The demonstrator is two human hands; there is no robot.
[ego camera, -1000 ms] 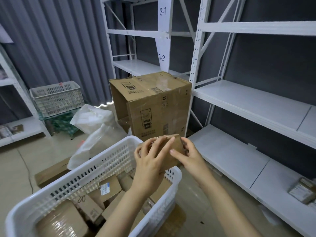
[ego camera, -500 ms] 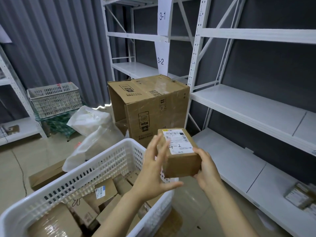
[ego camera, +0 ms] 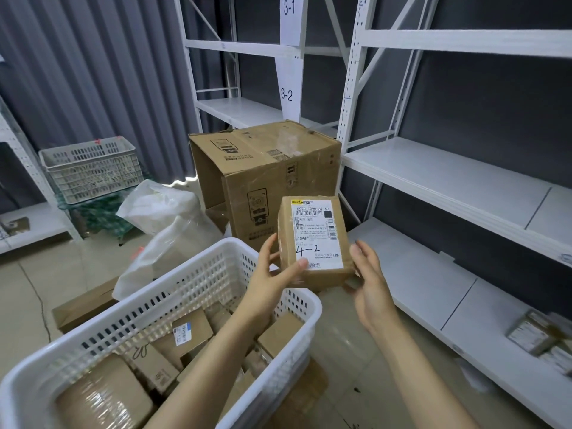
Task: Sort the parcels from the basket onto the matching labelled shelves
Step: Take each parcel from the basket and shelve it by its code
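Grey curtains hang along the back of a storeroom, and white steel shelving (ego camera: pixel 448 174) runs down the right side, most of its boards bare. Paper signs on one upright read 3-1 (ego camera: pixel 289 9) and 3-2 (ego camera: pixel 287 95). On the floor a big cardboard box (ego camera: pixel 266 178) lies tipped on its side with its open end facing left, beside some slumped plastic bags (ego camera: pixel 161 218). A grey crate (ego camera: pixel 89 168) sits further back on the left.

In front of the person stands a white basket (ego camera: pixel 185 286), with many brown packages still in it, so the sorting looks far from finished. One parcel (ego camera: pixel 315 243) is out and held up above the basket's far corner, clear of everything else, with its label facing the person. That tilt seems deliberate: "4-2" is handwritten on the label, and it has to be read before a shelf can be chosen.

The left hand (ego camera: pixel 272 274) pinches the parcel's lower left, thumb pressed on the front near the label's corner and fingers wrapped round the side. The right hand (ego camera: pixel 370 283) cups the lower right corner from beneath. Its fingers are curled out of sight behind the box and its thumb stands up just beside the edge; I cannot tell whether the thumb touches.

Only the 3-series signs are visible, so the 4-2 shelf must be found first. A few packages (ego camera: pixel 538 339) already lie on the bottom board at the far right.
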